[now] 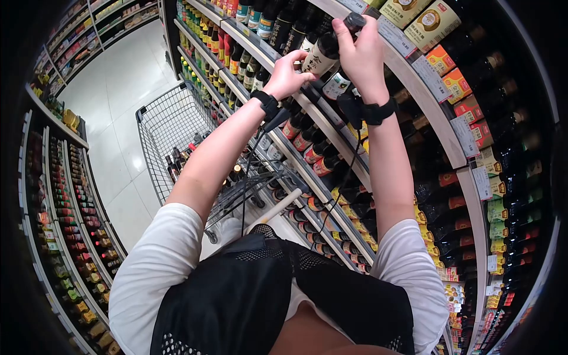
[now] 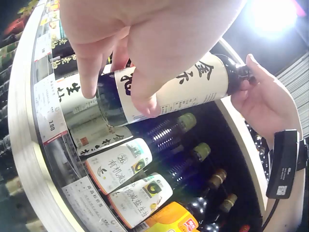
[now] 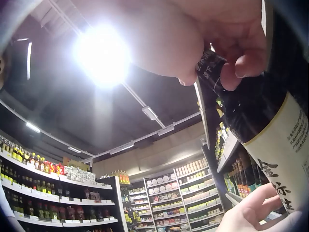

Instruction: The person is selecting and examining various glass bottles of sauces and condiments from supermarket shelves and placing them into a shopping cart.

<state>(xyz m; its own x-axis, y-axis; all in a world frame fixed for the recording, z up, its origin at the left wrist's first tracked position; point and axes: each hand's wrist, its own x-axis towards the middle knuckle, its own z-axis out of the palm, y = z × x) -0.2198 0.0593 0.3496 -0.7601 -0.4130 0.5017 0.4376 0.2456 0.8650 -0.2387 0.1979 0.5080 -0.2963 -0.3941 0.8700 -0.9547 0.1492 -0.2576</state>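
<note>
Both hands hold a dark glass soy sauce bottle (image 1: 321,57) with a cream label and black characters, tilted in front of the shelf. My left hand (image 1: 289,76) holds its lower end, thumb on the label (image 2: 193,87) and fingers on the far side in the left wrist view. Around the dark neck, the fingers of my right hand (image 1: 363,59) are curled near the cap; the right wrist view shows them at the neck wrapper (image 3: 211,66). Similar cream-labelled bottles (image 2: 82,116) stand on the shelf behind, beside white-labelled bottles (image 2: 140,198).
A wire shopping cart (image 1: 157,121) with several bottles inside stands to the left on the tiled aisle floor (image 1: 106,112). The shelf edge (image 1: 331,130) with price tags runs close in front. Cables hang from both wrist cameras. More stocked shelves (image 1: 71,207) line the far left.
</note>
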